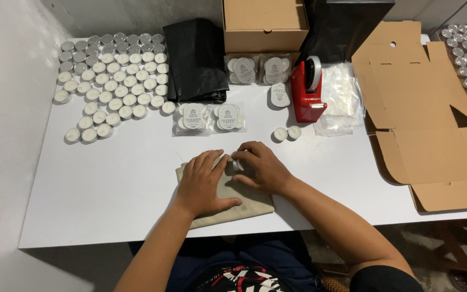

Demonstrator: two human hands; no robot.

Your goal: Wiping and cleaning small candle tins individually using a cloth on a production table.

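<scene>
Left hand (204, 184) – flat, fingers spread, pressing beige cloth pouch (244, 208) on worktop (109, 178) | right hand (260, 167) – pinched on small tealight (235, 164) at pouch mouth | step, likely: filling pouch | next move calls for holding mouth open | loose tealights (286, 133) beyond.

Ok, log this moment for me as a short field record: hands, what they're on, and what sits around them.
left hand: left hand flat on a beige cloth pouch
right hand: right hand pinching a small clear packet at the pouch's top edge
nearest loose items: two tealight candles just beyond the right hand
packed items: bagged tealight sets ahead of the hands
left of table: rows of loose tealights
tool: red tape dispenser
right of table: flat cardboard box blank
surface: white table
</scene>
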